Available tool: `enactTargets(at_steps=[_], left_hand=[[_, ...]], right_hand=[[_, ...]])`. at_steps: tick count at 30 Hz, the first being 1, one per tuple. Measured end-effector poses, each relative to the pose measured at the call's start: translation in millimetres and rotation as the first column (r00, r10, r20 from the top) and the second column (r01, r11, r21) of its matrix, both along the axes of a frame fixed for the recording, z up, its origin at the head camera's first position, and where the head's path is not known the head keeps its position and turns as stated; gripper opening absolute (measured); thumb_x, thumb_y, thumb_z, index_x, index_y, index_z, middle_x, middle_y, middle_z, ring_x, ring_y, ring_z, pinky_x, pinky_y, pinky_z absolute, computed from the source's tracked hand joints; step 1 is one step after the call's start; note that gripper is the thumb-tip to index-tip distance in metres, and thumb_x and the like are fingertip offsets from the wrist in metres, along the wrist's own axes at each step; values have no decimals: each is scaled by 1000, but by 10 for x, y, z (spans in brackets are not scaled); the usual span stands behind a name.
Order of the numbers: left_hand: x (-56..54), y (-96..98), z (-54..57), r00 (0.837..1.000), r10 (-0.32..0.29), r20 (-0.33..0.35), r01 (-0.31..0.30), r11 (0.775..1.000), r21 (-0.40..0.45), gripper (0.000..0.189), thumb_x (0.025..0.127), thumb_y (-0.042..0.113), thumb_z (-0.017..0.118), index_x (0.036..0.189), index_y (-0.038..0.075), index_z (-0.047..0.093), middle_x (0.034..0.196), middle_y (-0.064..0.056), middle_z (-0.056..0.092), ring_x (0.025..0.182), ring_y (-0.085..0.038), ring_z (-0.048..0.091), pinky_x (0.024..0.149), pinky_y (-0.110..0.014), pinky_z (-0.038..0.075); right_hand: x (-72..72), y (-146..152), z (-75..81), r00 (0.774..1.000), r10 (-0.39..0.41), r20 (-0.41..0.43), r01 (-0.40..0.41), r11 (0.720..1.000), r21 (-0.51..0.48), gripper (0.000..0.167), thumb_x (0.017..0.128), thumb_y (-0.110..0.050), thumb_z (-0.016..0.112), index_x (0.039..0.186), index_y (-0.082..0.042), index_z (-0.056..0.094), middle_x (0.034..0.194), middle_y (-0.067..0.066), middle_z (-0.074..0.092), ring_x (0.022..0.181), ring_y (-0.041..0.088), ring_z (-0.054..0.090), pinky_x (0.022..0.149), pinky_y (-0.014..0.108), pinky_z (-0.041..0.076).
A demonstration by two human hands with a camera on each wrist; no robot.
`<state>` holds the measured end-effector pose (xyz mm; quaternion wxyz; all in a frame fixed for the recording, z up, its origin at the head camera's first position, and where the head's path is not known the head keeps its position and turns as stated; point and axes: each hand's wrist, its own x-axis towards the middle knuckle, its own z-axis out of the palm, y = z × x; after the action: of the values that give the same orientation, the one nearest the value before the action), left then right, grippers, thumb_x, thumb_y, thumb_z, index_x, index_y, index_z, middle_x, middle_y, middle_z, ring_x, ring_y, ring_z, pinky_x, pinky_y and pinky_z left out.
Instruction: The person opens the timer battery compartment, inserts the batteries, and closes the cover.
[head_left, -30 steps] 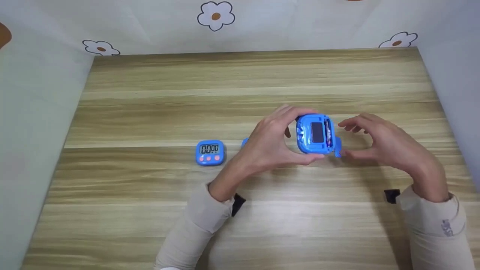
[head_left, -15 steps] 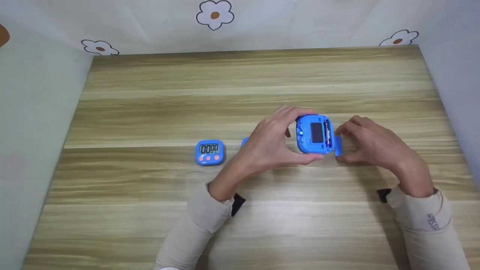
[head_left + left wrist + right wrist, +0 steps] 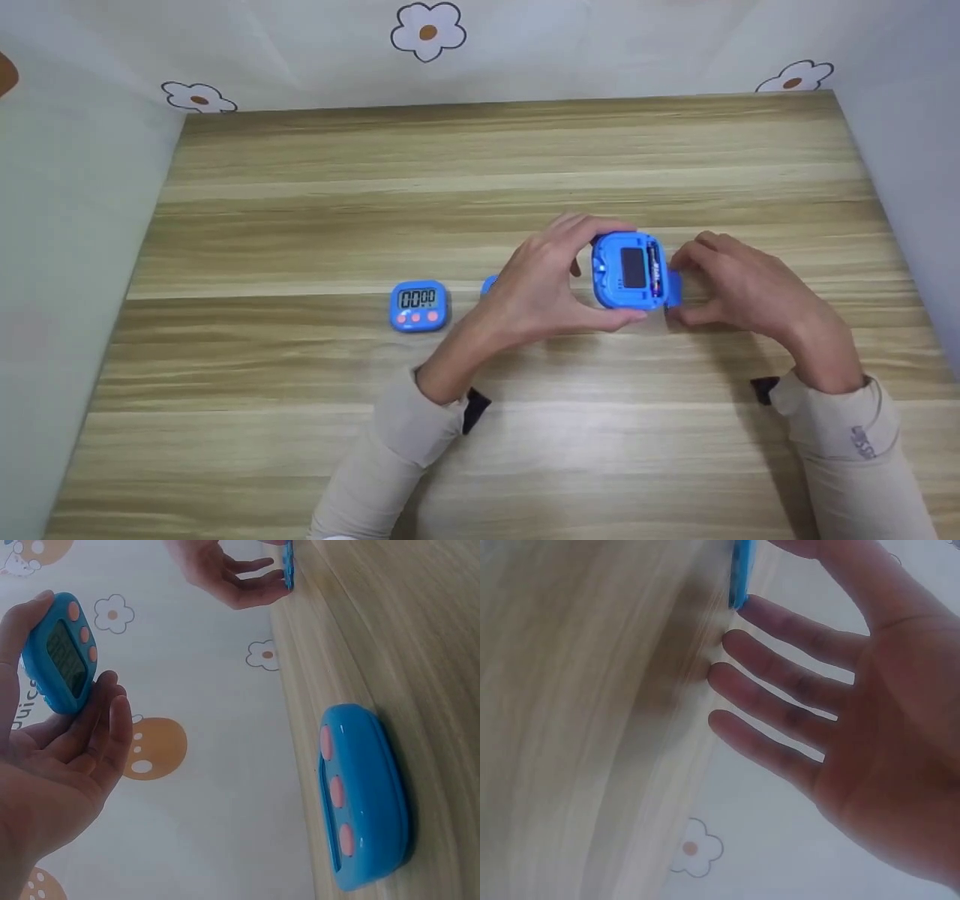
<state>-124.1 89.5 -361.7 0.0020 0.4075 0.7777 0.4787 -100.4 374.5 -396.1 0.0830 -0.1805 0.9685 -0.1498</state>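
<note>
My left hand [image 3: 536, 281] grips a blue digital timer [image 3: 611, 270] by its top and bottom edges, raised off the table. Its back faces the head camera, showing a dark rectangle and an uncovered slot with a battery [image 3: 655, 270] in it. In the left wrist view the timer's front [image 3: 67, 652] shows a screen and pink buttons. Just right of the timer, my right hand [image 3: 757, 289] pinches a small blue battery cover [image 3: 674, 289] between thumb and index finger. Seen edge-on in the right wrist view, the cover [image 3: 740, 574] meets the index fingertip; the other fingers extend loosely.
A second blue timer [image 3: 418, 306] lies screen-up on the wood-grain table [image 3: 300, 450], its display lit with zeros. Another blue thing [image 3: 488, 284] is mostly hidden behind the left hand. Flower-print sheeting [image 3: 510, 60] stands along the back edge, with pale walls at both sides.
My right hand has moved left and closed thumb and finger on the battery cover, which now sits closer to the timer. The left hand and its timer have barely moved.
</note>
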Motion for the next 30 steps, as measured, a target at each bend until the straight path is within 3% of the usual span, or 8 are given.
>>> enactTargets(at_steps=[4, 7, 11, 14, 19, 25, 30], left_hand=[[1, 5, -3, 1000, -2, 6, 2, 1000, 5, 77, 73, 50, 83, 133, 11, 55, 122, 3, 58, 102, -6, 48, 68, -18, 48], [2, 7, -7, 1000, -4, 17, 4, 1000, 10, 77, 72, 49, 83, 133, 11, 55, 121, 3, 58, 101, -6, 49, 68, -19, 48], [5, 7, -13, 1000, -6, 25, 6, 1000, 1, 77, 73, 49, 84, 134, 12, 54, 121, 3, 58, 101, -7, 48, 68, -19, 48], [6, 6, -14, 1000, -7, 27, 7, 1000, -11, 78, 73, 48, 84, 135, 11, 53, 122, 2, 57, 103, -7, 48, 69, -20, 48], [7, 17, -18, 1000, -23, 17, 23, 1000, -18, 79, 74, 49, 83, 135, 10, 52, 126, 1, 56, 108, -8, 48, 76, -21, 48], [13, 32, -28, 999, -34, 22, 34, 999, -26, 79, 75, 49, 82, 136, 10, 51, 128, 1, 56, 112, -9, 47, 84, -20, 47], [16, 45, -26, 999, -32, 11, 32, 999, -34, 79, 75, 48, 83, 136, 10, 51, 128, 1, 55, 113, -9, 47, 86, -20, 46]], right_hand=[[42, -26, 148, 999, -31, -25, 29, 996, -81, 59, 69, -31, 89, 115, -10, 60, 110, 4, 62, 101, 24, 58, 85, 48, 49], [108, -60, 328, 995, -45, -92, 29, 987, -161, 58, 70, -30, 89, 116, -11, 58, 109, 0, 63, 99, 19, 58, 83, 40, 48], [205, -130, 566, 977, -20, -211, -33, 970, -243, 59, 70, -25, 88, 118, -11, 56, 107, -6, 63, 96, 9, 57, 82, 24, 44], [269, -202, 687, 967, 17, -253, -92, 953, -289, 61, 68, -20, 88, 120, -11, 57, 108, -8, 63, 96, 5, 56, 84, 16, 42], [318, -305, 754, 964, 88, -250, -169, 931, -324, 66, 66, -14, 90, 123, -10, 57, 111, -6, 64, 97, 6, 58, 85, 16, 44], [346, -337, 761, 973, 82, -218, -157, 922, -354, 70, 66, -11, 90, 126, -12, 55, 111, -7, 65, 96, 7, 60, 86, 14, 44], [345, -368, 757, 966, 94, -241, -180, 913, -367, 72, 66, -10, 90, 129, -11, 56, 107, -7, 66, 94, 7, 62, 88, 14, 44]])
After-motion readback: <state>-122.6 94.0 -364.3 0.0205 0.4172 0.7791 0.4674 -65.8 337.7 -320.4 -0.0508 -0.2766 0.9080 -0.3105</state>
